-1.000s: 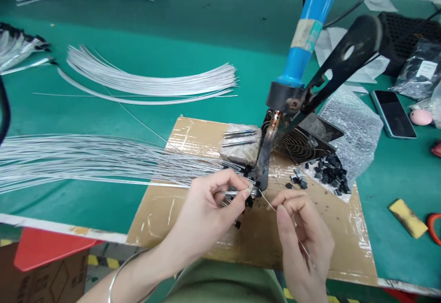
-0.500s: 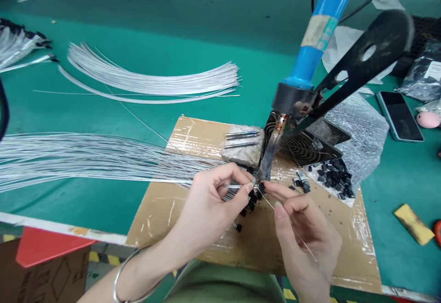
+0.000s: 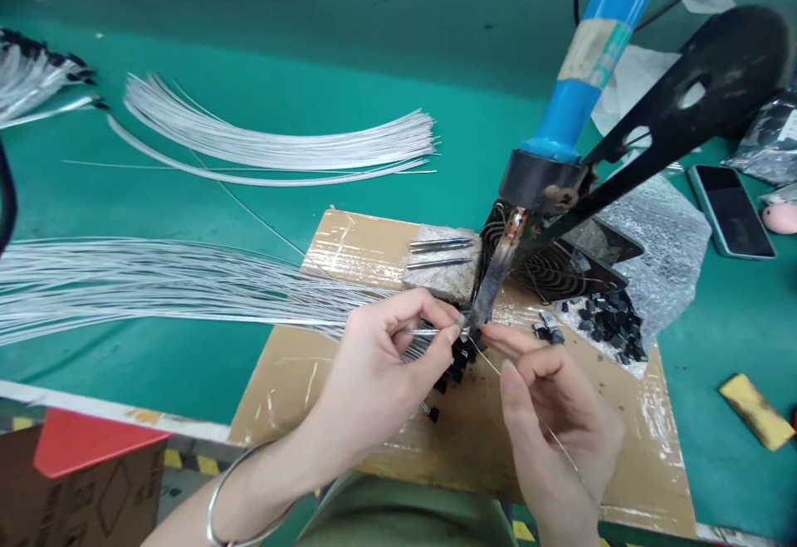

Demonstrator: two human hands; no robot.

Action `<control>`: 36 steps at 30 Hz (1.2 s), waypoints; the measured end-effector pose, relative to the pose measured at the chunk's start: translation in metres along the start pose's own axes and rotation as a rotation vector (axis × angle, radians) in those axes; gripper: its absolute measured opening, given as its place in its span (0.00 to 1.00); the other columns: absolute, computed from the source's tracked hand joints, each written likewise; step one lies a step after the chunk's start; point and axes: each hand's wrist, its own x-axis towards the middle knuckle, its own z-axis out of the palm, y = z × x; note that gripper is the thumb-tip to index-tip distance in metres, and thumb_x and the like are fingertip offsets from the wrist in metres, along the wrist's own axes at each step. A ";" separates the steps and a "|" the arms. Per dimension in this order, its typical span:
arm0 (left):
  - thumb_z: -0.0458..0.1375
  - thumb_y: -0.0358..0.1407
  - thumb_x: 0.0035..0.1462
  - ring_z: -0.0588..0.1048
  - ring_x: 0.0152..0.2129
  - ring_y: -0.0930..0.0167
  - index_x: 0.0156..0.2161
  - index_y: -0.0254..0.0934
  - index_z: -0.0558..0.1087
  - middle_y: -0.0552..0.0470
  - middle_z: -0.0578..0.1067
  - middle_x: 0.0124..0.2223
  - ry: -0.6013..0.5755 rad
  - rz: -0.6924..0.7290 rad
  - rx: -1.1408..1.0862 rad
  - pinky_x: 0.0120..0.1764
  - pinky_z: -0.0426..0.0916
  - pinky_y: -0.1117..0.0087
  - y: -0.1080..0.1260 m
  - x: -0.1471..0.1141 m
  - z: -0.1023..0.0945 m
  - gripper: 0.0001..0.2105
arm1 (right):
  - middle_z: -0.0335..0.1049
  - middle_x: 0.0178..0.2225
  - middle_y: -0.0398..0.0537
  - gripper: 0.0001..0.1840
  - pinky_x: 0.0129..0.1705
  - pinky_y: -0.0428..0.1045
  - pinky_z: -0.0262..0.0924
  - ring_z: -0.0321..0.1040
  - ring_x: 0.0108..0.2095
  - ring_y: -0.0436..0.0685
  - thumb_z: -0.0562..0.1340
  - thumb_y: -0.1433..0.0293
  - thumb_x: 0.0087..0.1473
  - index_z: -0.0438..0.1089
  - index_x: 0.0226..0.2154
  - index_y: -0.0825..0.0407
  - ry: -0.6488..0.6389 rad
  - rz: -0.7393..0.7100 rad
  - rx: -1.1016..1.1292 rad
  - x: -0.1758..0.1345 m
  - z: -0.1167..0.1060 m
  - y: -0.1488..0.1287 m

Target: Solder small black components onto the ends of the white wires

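Observation:
My left hand (image 3: 386, 373) pinches a thin grey wire (image 3: 423, 332) between thumb and forefinger, its end close to the tip (image 3: 489, 281) of a blue-handled soldering iron (image 3: 564, 115). Solder wire (image 3: 564, 445) runs through my right hand (image 3: 564, 422), held between thumb and fingers, with its free end reaching the same spot. Whether the solder touches the tip is too small to tell. Beneath the hands lie wire ends with black connectors (image 3: 457, 364), partly covered by my left hand. Their wires form a long loose bundle (image 3: 155, 281) stretching left.
Brown cardboard (image 3: 299, 381) covers the green bench under the work. A black bracket (image 3: 691, 107) holds the iron above a fan (image 3: 554, 269). Small black pieces (image 3: 613, 327) lie on bubble wrap. A phone (image 3: 731, 211), yellow sponge (image 3: 756, 412) and white wire bundle (image 3: 280, 144) are around.
The view has shifted slightly, so the iron and the things at right appear farther right. Both hands keep their grips beside the iron's tip.

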 end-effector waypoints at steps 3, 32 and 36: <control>0.62 0.32 0.53 0.75 0.24 0.72 0.28 0.36 0.77 0.50 0.85 0.31 0.002 0.011 0.003 0.25 0.64 0.74 0.002 0.000 0.000 0.05 | 0.86 0.50 0.52 0.12 0.54 0.54 0.76 0.84 0.50 0.60 0.65 0.70 0.66 0.68 0.29 0.48 0.005 -0.021 -0.008 0.000 0.000 -0.001; 0.62 0.31 0.54 0.74 0.23 0.72 0.27 0.37 0.78 0.50 0.84 0.30 0.023 0.056 -0.010 0.24 0.64 0.74 0.003 -0.001 -0.001 0.05 | 0.86 0.49 0.51 0.12 0.54 0.54 0.76 0.84 0.50 0.60 0.66 0.69 0.66 0.70 0.30 0.47 0.028 -0.005 0.023 -0.001 0.000 -0.002; 0.62 0.31 0.54 0.72 0.21 0.73 0.27 0.37 0.77 0.50 0.84 0.30 0.023 0.053 0.011 0.23 0.60 0.74 0.001 -0.001 -0.001 0.05 | 0.86 0.50 0.47 0.12 0.53 0.50 0.76 0.84 0.50 0.57 0.65 0.72 0.66 0.70 0.30 0.47 -0.021 -0.104 0.001 0.002 -0.003 0.004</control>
